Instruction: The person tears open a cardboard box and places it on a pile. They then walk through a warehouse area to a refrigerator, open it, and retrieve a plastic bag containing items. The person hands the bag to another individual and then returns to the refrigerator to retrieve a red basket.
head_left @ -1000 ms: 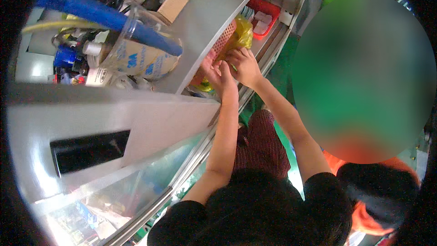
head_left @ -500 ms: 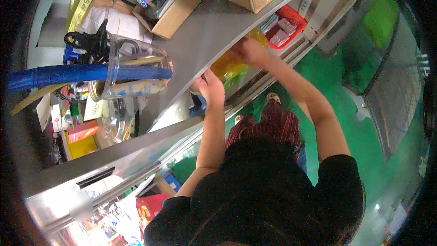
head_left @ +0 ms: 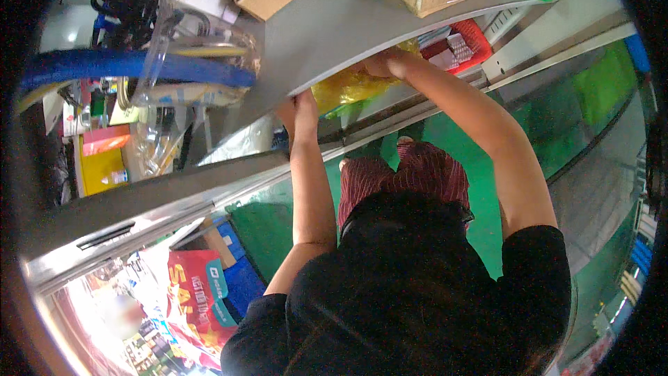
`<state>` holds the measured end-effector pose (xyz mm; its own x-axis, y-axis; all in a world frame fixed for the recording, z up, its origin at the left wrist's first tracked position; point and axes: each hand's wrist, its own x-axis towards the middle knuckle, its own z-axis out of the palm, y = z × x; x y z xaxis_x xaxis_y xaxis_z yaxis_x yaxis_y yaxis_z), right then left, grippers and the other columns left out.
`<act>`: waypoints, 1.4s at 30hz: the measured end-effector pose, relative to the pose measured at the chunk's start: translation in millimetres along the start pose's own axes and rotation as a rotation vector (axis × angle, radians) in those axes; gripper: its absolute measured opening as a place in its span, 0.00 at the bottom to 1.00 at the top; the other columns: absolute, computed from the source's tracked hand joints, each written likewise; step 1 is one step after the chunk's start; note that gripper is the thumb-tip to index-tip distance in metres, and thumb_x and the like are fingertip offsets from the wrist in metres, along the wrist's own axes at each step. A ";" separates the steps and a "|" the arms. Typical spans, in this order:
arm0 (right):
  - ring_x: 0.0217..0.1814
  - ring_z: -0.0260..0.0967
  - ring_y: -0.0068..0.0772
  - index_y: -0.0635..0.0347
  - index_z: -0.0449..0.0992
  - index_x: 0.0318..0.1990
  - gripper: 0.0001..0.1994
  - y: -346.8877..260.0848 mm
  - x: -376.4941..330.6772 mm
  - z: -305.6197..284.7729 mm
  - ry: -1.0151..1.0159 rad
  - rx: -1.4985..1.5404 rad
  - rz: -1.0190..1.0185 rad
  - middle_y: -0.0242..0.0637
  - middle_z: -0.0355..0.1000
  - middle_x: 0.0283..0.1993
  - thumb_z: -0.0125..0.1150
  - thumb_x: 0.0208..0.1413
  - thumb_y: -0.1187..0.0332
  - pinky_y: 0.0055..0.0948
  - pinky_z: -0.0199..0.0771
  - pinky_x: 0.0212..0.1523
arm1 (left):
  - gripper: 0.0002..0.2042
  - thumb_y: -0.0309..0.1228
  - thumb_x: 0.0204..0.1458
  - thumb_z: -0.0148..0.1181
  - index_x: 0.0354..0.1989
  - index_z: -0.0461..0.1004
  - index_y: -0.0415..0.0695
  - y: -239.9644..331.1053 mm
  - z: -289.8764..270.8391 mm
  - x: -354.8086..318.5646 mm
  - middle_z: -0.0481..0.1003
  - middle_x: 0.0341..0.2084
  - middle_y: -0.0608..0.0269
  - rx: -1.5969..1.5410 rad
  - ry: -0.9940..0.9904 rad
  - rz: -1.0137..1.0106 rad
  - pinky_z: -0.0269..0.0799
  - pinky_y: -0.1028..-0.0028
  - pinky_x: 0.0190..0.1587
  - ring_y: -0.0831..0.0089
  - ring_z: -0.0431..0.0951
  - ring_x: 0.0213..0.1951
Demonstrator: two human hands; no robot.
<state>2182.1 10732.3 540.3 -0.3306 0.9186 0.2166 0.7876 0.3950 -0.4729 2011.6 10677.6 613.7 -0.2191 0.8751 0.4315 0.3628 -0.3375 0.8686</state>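
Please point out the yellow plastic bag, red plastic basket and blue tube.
Yellow plastic bag (head_left: pixel 348 90), head view: its crinkled front.
Red plastic basket (head_left: pixel 477 38), head view: its right-hand wall.
Blue tube (head_left: pixel 125 67), head view: its middle stretch.

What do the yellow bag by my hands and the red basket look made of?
The yellow bag looks like thin, glossy plastic film, judging by its crinkles and highlights. The red basket is probably moulded plastic, given its even colour; finish unclear.
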 end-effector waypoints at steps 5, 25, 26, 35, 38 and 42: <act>0.59 0.49 0.51 0.64 0.65 0.47 0.21 -18.5 -10.2 -14.6 0.023 -0.148 -0.139 0.53 0.56 0.54 0.51 0.42 0.67 0.43 0.49 0.58 | 0.09 0.24 0.44 0.50 0.34 0.69 0.34 10.0 -2.9 5.0 0.72 0.31 0.59 -0.120 0.001 0.041 0.63 0.75 0.38 0.72 0.69 0.35; 0.52 0.57 0.48 0.62 0.66 0.44 0.16 -1.9 15.9 -4.5 -0.126 -0.145 -0.299 0.50 0.62 0.48 0.43 0.48 0.67 0.39 0.54 0.55 | 0.10 0.23 0.47 0.46 0.38 0.67 0.35 3.8 -15.6 3.2 0.69 0.34 0.59 -0.270 -0.165 -0.037 0.62 0.76 0.41 0.72 0.67 0.38; 0.53 0.57 0.48 0.62 0.66 0.44 0.16 -0.5 14.9 -0.4 -0.111 -0.186 -0.327 0.49 0.63 0.48 0.43 0.48 0.67 0.40 0.54 0.55 | 0.08 0.23 0.48 0.42 0.35 0.67 0.36 18.0 -11.8 1.3 0.69 0.31 0.60 -0.293 -0.149 0.031 0.62 0.76 0.39 0.73 0.67 0.35; 0.45 0.64 0.46 0.60 0.70 0.39 0.13 3.8 22.1 5.4 -0.004 -0.313 -0.534 0.46 0.68 0.41 0.48 0.47 0.65 0.39 0.62 0.47 | 0.06 0.23 0.48 0.44 0.31 0.68 0.36 -1.7 -14.2 6.9 0.70 0.25 0.63 -0.254 -0.187 0.070 0.63 0.75 0.35 0.74 0.68 0.30; 0.44 0.64 0.46 0.60 0.70 0.38 0.12 1.8 23.8 -2.0 -0.051 -0.256 -0.453 0.46 0.68 0.40 0.48 0.47 0.65 0.38 0.63 0.46 | 0.06 0.24 0.48 0.46 0.32 0.68 0.36 -3.4 -15.1 7.2 0.71 0.27 0.62 -0.211 -0.180 0.110 0.64 0.76 0.35 0.74 0.69 0.31; 0.43 0.65 0.46 0.60 0.70 0.37 0.11 3.2 21.2 -6.5 -0.052 -0.228 -0.404 0.45 0.68 0.39 0.49 0.47 0.66 0.38 0.63 0.45 | 0.11 0.30 0.50 0.47 0.39 0.65 0.38 2.6 -18.7 6.5 0.69 0.33 0.63 -0.168 -0.251 -0.008 0.63 0.76 0.39 0.75 0.68 0.35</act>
<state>2181.0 10753.0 548.9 -0.6552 0.6937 0.2992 0.6829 0.7132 -0.1582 1994.2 10676.0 623.3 0.0166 0.9293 0.3688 0.2024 -0.3644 0.9090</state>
